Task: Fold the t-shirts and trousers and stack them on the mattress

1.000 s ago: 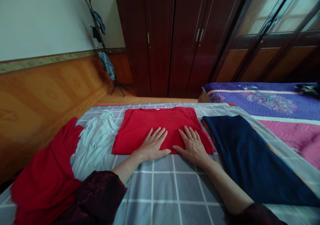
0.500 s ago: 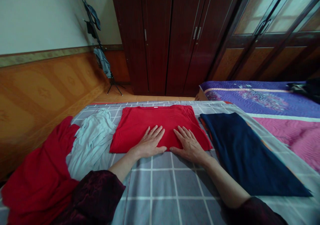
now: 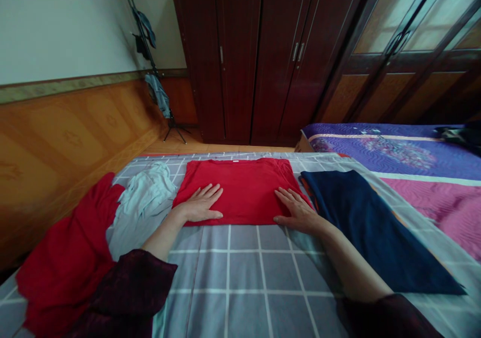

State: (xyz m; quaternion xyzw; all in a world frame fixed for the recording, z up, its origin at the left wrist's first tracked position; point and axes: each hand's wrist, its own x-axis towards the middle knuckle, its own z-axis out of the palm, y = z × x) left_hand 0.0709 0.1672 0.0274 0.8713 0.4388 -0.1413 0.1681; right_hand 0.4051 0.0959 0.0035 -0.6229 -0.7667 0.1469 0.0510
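A red garment (image 3: 248, 192) lies folded in a flat, wide shape across the middle of the checked grey bed cover (image 3: 244, 268). My left hand (image 3: 203, 203) rests palm down on its left part, fingers spread. On its right part lies my right hand (image 3: 295, 210), also flat with the fingers apart. Neither hand grips anything. To the right is a dark blue folded garment (image 3: 372, 227) with orange edges. A crumpled pale mint cloth (image 3: 145, 197) and a rumpled red cloth (image 3: 75, 258) lie on the left.
Behind the bed stands a dark red wardrobe (image 3: 240, 67). A coat stand (image 3: 150, 57) with caps and cloth is at the back left. Another bed with a purple and pink cover (image 3: 424, 142) adjoins on the right, with dark cloth (image 3: 462, 136) on it.
My hands have slid apart over the red garment, the left one leftward and the right one rightward, toward its sides. The view has shifted slightly.
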